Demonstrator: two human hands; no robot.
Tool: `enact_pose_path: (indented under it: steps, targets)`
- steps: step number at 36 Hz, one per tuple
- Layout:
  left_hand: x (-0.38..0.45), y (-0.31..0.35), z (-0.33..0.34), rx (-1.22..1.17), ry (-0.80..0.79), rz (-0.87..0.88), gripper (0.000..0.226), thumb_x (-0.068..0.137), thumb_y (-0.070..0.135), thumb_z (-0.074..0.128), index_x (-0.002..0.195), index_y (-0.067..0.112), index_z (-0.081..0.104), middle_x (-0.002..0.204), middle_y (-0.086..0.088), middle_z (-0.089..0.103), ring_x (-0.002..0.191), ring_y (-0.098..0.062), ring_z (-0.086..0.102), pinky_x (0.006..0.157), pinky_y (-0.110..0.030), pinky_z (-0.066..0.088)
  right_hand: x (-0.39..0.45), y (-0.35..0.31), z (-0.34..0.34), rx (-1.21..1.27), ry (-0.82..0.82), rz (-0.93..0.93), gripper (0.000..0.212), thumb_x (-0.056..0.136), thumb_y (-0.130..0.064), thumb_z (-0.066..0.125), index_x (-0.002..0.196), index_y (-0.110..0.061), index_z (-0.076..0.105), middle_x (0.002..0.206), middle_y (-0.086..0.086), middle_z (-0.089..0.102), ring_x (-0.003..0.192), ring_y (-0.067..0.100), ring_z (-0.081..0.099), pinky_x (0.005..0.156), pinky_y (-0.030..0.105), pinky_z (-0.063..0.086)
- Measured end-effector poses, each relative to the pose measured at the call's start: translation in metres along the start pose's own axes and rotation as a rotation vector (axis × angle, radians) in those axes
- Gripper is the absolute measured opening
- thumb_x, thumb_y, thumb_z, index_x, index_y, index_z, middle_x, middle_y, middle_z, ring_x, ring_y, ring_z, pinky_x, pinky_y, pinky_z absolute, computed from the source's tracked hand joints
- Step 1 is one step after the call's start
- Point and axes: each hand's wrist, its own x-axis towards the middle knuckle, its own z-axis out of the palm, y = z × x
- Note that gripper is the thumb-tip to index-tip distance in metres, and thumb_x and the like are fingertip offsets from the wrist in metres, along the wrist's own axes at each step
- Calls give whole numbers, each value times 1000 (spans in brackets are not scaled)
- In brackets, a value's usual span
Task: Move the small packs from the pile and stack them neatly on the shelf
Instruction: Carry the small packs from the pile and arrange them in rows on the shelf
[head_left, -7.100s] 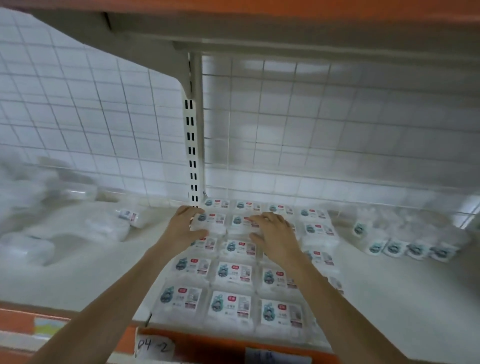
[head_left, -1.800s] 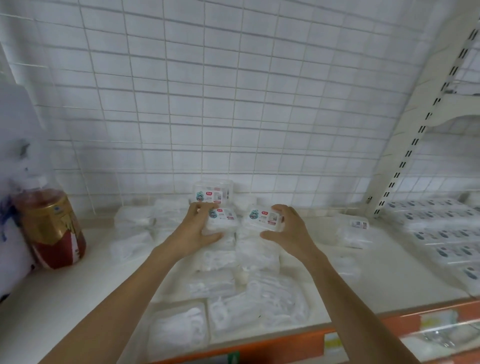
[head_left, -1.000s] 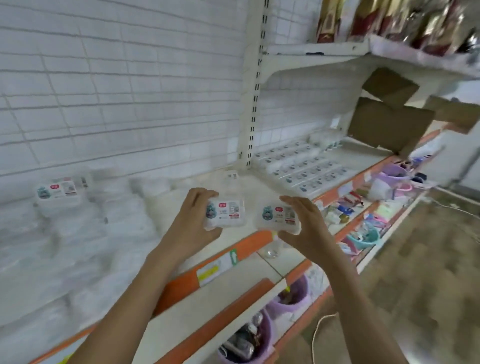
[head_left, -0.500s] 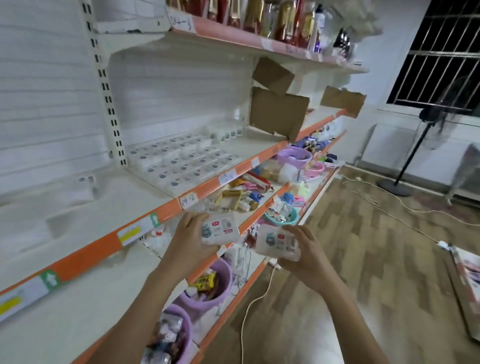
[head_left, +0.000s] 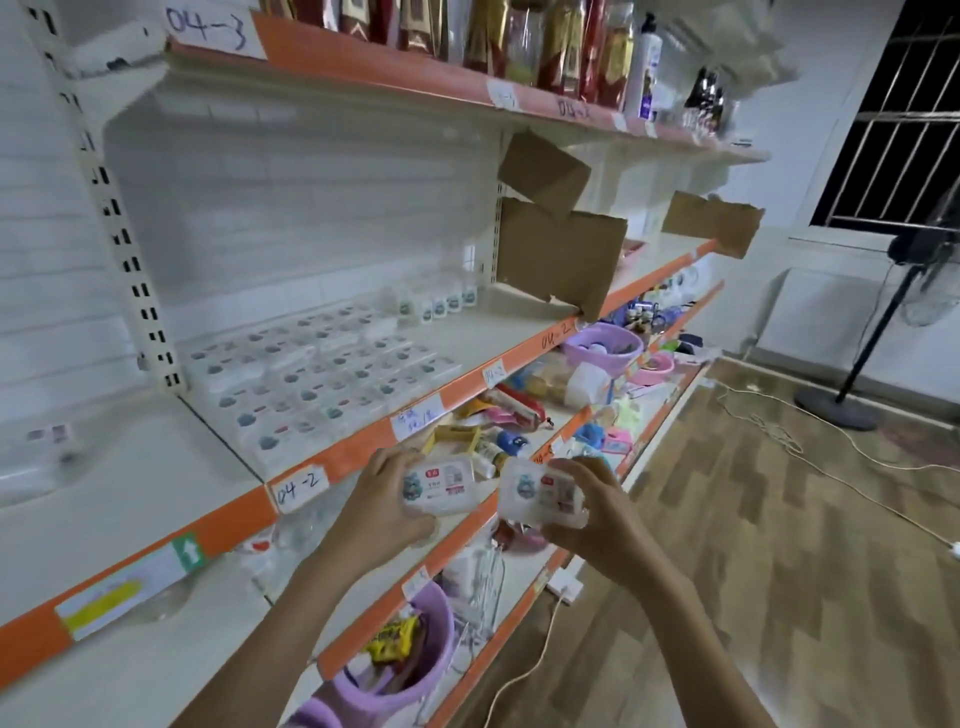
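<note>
Closer now, packs (head_left: 332, 374) on shelf (head_left: 467, 338); cardboard (head_left: 558, 257) beside them.

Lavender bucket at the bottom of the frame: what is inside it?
Inside the lavender bucket, a yellow snack packet with other packets shows at the top. Anything deeper is hidden by the bucket's wall.

Single head view: you look down and rightward along the white, orange-edged metal shelf (head_left: 363, 452), hands near, wooden floor far right.
</note>
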Motion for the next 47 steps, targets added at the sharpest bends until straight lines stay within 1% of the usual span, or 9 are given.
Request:
enact_pose_path:
  steps: [5,10,12,19,27,30,35,43,47]
  targets:
    - [81,-14,-11,13,134,-35,69,70,19,76,131,10,44,119,-1,39,117,-16,41,87,-16,28,97,10,-9,-61,-19,-105,75,72,-14,76,138,-15,40,138,3,37,124,20,41,97,26,38]
    - [153,-25,-33,77,280,-73,67,69,19,79,127,7,50,125,-9,42,115,-21,47,92,-17,30,187,16,-14,-117,-55,-185,72,74,-18,74,137,-16,41,137,2,40,123,17,39,96,23,36]
    - [176,-33,-44,103,272,-100,67,73,23,77,131,8,46,128,-8,38,111,-18,46,87,-11,29,218,18,-14,-135,-81,-211,70,74,-20,73,137,-20,41,136,0,39,120,15,41,93,23,38]
    - [224,-71,-72,213,246,-270,72,78,26,72,139,10,37,135,-9,33,122,-21,39,98,-24,30,309,15,0,-91,-166,-311,71,74,-19,75,137,-15,42,132,3,38,112,13,42,83,11,29]
    - [244,-104,-72,467,171,-453,82,78,50,66,142,12,31,139,-9,40,128,-25,33,104,-31,26,388,0,43,-26,-354,-432,73,76,-19,75,139,-11,40,139,8,37,129,21,34,92,15,25]
    - [247,-103,-68,456,174,-483,71,82,40,65,139,11,36,142,-10,36,130,-23,32,104,-26,22,412,-1,63,-10,-443,-458,74,76,-19,75,140,-11,38,141,8,35,132,21,31,94,14,23]
    - [245,-105,-60,313,259,-557,68,80,24,72,137,8,39,130,-10,31,119,-19,36,85,-8,23,446,-4,92,21,-597,-488,75,77,-19,74,141,-11,35,141,6,33,130,21,34,102,22,27]
    - [247,-102,-48,240,432,-709,64,77,24,74,133,16,45,126,-3,34,112,-13,39,78,-6,23,470,5,126,200,-694,-511,66,76,-20,76,133,-20,43,136,3,23,117,14,38,90,19,36]
    - [248,-99,-42,200,525,-723,61,77,20,74,131,13,48,120,-5,41,118,-19,42,87,-17,32,481,11,133,283,-733,-524,59,71,-22,80,121,-23,49,137,3,28,127,18,34,100,27,39]
